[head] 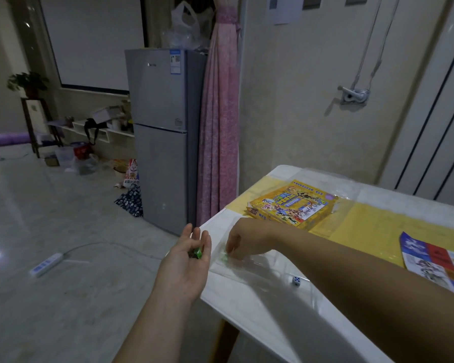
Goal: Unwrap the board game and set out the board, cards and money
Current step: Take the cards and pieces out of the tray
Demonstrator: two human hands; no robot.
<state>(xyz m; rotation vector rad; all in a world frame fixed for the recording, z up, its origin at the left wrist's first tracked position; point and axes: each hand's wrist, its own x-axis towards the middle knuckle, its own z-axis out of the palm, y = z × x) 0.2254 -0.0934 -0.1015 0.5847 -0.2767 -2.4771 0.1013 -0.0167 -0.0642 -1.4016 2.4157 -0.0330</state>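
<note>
looking down on the near corner of a white table (260, 310), we see both arms reaching to about six o'clock in the view. our left hand (186, 255) lies palm up just off the table's edge. its fingers are relaxed and slightly cupped, and a few small green pieces (195, 253) rest in the palm. our right hand (243, 241) hangs over the corner at three o'clock from the left hand. its fingers (231, 248) bend down to one more green piece (224, 258) on the table; we cannot tell whether they pinch that piece or only touch it. clear wrap (260, 265) lies on the table under and beside this hand. a white die (296, 280) with blue dots sits at four o'clock from the right hand, close to the forearm. the yellow game box (291, 205) lies flat on a yellow cloth (364, 226) at one o'clock from the right hand, apart from it. the printed board (435, 263) lies at the three o'clock edge of the view, cut by the frame. a grey fridge (163, 132) and a pink curtain (218, 127) stand at twelve o'clock from the left hand, and a power strip (46, 264) lies on the floor at nine o'clock.
</note>
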